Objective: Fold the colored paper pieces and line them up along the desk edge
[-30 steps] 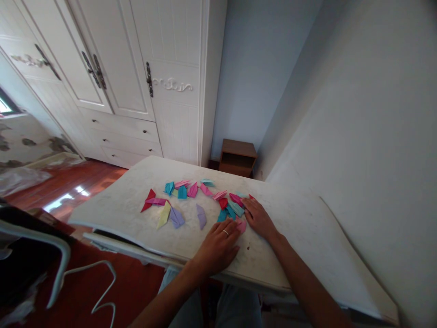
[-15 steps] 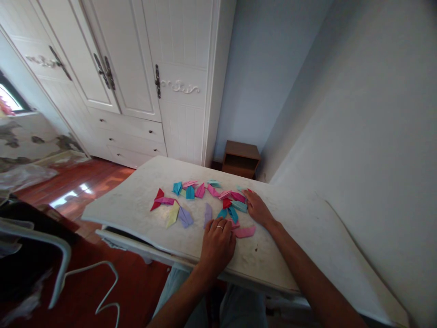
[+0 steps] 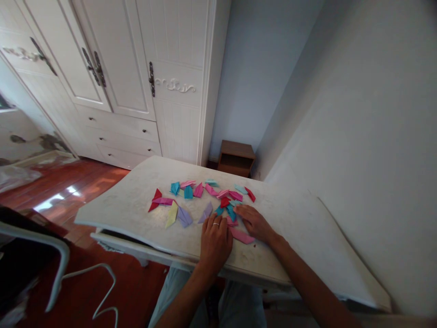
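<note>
Folded paper pieces in several colours lie scattered over the white table (image 3: 116, 196). My left hand (image 3: 215, 243), with a ring on one finger, rests palm down near the front edge. Its bent fingers lie beside a lavender folded paper (image 3: 206, 212); the fingertips are partly hidden. My right hand (image 3: 255, 222) reaches in from the right, fingers stretched over the teal folded papers (image 3: 231, 212) and a pale aqua piece. Between the hands lies a long pink folded paper (image 3: 242, 236). A red folded paper (image 3: 225, 202) sits just beyond the right fingertips.
Farther left are a red-and-magenta paper pair (image 3: 160, 200), a yellow paper (image 3: 172, 215) and a lavender one (image 3: 185, 217). A white wardrobe (image 3: 177, 118) and a small brown cabinet (image 3: 236, 157) stand behind. A wall (image 3: 358, 136) borders the right; a white tubular frame (image 3: 58, 246) stands lower left.
My right hand has drawn back toward me from the far red and aqua papers to the teal ones. The lavender paper by my left hand has tilted, and the long pink one has turned.
</note>
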A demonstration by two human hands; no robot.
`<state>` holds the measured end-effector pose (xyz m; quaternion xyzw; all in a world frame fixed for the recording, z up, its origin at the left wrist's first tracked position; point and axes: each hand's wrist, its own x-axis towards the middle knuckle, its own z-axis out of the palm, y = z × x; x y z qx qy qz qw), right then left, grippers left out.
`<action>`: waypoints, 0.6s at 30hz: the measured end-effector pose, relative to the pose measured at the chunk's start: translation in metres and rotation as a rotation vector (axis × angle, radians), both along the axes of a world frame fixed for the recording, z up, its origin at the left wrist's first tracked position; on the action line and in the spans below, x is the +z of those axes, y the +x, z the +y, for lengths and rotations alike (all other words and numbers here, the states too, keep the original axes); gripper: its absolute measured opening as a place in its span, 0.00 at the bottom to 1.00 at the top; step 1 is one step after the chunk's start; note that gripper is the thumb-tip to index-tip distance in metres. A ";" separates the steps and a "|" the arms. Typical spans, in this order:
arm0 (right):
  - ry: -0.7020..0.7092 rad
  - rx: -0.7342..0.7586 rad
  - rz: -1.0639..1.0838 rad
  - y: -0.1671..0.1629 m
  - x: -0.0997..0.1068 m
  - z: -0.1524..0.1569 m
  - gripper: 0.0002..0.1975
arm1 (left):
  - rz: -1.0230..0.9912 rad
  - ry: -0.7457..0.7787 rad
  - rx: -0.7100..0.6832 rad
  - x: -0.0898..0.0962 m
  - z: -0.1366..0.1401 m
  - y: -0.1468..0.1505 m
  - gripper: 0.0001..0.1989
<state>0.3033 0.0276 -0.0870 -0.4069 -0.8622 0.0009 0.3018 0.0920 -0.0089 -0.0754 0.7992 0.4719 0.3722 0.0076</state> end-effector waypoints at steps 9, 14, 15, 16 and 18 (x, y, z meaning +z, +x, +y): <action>-0.037 -0.176 0.146 0.008 0.000 -0.022 0.17 | -0.028 -0.010 -0.054 0.002 -0.001 -0.002 0.11; 0.005 -0.242 0.172 0.005 0.000 -0.027 0.16 | -0.057 -0.010 -0.114 0.002 -0.001 -0.003 0.13; 0.012 -0.257 0.170 0.005 -0.001 -0.027 0.16 | -0.066 -0.006 -0.129 0.002 -0.001 -0.003 0.13; 0.016 -0.272 0.167 0.004 -0.001 -0.026 0.16 | -0.078 -0.004 -0.142 0.002 -0.001 -0.003 0.14; 0.015 -0.307 0.159 0.004 -0.002 -0.023 0.17 | -0.106 -0.006 -0.152 0.002 -0.001 -0.003 0.14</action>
